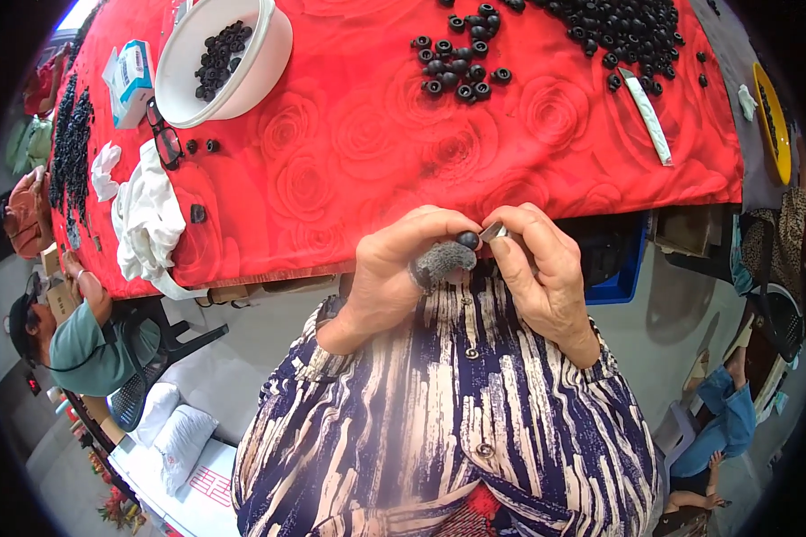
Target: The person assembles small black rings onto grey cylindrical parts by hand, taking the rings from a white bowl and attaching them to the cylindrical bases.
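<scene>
In front of my chest, just off the near table edge, my left hand (387, 259) pinches a small round black part (467, 239) between thumb and forefinger. A grey knitted finger cover (445, 261) wraps one of its fingers. Close beside it, my right hand (542, 268) is closed on a small shiny metal piece (493, 232), its edge near the black part; it looks like a blade, though the fingers hide most of it. Loose black parts of the same kind (461, 67) lie scattered on the red tablecloth (349, 170) beyond my hands.
A large pile of black parts (627, 36) lies far right, near a slim white stick (647, 118). At left are a white bowl (264, 72), tissue box (131, 82), glasses (167, 140) and white cloth (148, 215). A person (98, 345) sits left; a blue crate (625, 277) stands under the table.
</scene>
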`<state>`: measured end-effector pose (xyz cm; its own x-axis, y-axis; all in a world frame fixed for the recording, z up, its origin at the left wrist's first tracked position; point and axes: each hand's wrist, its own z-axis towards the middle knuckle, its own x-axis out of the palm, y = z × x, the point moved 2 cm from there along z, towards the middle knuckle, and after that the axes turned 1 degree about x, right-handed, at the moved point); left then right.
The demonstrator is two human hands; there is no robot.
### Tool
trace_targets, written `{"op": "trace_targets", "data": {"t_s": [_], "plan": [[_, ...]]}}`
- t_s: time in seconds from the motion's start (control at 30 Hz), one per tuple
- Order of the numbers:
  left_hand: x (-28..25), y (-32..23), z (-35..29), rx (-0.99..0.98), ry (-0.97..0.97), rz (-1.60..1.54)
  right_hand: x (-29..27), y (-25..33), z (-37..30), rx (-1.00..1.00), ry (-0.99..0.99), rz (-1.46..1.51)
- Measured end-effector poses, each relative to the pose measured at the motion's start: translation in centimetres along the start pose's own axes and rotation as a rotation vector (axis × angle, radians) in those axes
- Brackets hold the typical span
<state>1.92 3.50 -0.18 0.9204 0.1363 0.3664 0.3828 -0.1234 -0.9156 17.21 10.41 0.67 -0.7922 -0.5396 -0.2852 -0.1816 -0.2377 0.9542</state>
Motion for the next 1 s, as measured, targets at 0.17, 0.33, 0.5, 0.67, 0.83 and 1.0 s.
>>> {"op": "trace_targets", "data": {"t_s": [0.17,0.33,0.5,0.67,0.83,1.0], "plan": [[-0.20,0.30,0.08,-0.025,0.002,-0.017,0.09,-0.10,0.24,0.008,0.013,-0.011],[-0.45,0.42,0.26,-0.027,0.011,0.009,0.14,-0.14,0.47,0.017,0.022,-0.017],[-0.51,0.42,0.31,-0.032,0.003,0.001,0.22,-0.16,0.61,0.022,0.037,-0.007],[-0.50,0.30,0.43,-0.042,0.000,-0.004,0.35,-0.32,0.65,0.026,0.038,-0.001],[-0.63,0.46,0.33,-0.038,-0.029,0.059,0.39,-0.37,0.68,0.022,0.037,0.010],[-0.83,0.35,0.44,0.033,-0.017,0.173,0.19,-0.48,0.85,-0.015,0.060,-0.028]]}}
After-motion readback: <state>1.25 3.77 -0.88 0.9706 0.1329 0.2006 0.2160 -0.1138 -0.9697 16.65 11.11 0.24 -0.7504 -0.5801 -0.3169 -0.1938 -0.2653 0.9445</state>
